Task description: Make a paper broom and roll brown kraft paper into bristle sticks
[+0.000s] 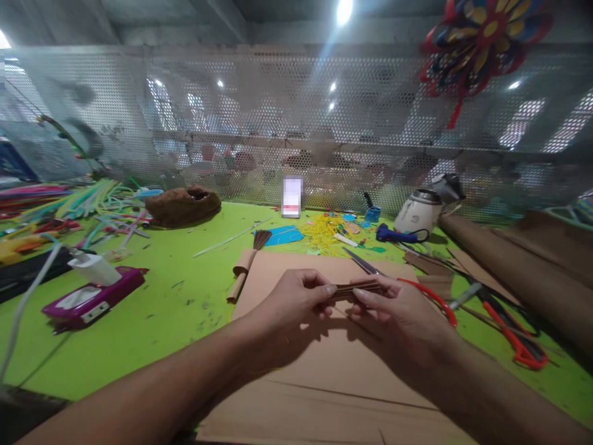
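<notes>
Between my two hands a dark brown strip (344, 290), seemingly several thin layers, is held level above a tan sheet (296, 364). My left hand (290, 303) pinches its left end between thumb and fingers. My right hand (401, 309) pinches the strip farther right, its thumb lying along the front. Just behind the right hand lie scissors with a red handle (433, 295), partly hidden by that hand. Rolled brown pieces (241, 272) and a dark brown fringed bundle (262, 239) lie at the sheet's left edge.
A purple power strip (111, 301) with a white plug lies left. To the right are a blue glue gun (396, 235), a white pot-like container (417, 213), a red-handled tool (509, 334) and brown rolled material (491, 266). Yellow shreds (328, 233) lie beyond the sheet.
</notes>
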{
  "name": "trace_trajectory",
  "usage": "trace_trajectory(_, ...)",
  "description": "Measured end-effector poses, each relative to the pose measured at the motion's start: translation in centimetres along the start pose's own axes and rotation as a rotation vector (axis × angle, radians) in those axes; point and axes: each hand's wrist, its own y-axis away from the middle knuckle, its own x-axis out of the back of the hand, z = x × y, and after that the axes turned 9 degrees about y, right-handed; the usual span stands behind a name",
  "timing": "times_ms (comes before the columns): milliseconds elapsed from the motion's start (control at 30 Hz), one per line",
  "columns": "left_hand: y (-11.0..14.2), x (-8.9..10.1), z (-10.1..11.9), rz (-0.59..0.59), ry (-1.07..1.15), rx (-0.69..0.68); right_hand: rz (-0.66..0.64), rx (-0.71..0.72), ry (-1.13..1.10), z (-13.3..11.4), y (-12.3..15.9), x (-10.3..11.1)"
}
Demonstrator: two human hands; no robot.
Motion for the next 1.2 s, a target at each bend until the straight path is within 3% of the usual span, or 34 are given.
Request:
trace_trajectory(300, 0.5, -0.1, 0.6, -0.053, -0.051, -0.022, 0.093, -0.042, -0.062, 0.3, 0.2, -0.5)
trace_trajectory(467, 0.7, -0.6, -0.1, -0.132, -0.017, -0.027, 0.056, -0.049, -0.037, 0.5, 0.5, -0.9)
trace_trajectory(600, 0.7, -1.1, -0.8, -0.072, 0.132, -0.005, 0.022, -0.058, -0.049, 0.5, 0.8, -1.3)
trace_trajectory(767, 0.5, -0.9, -0.5, 0.025, 0.006, -0.019, 0.074, -0.047, -0.029, 0.2, 0.8, -1.3)
trace_trajectory(1000, 1.2, -1.0, -0.4, -0.08, 0.364, 0.011, 0.096, 0.033, 0.041, 0.3, 0.9, -1.4)
trace_trajectory(1200, 0.2, 0.3, -0.1, -0.032, 0.205, 0.019, 0.074, 0.064, 0.066, 0.5, 1.0, -1.6)
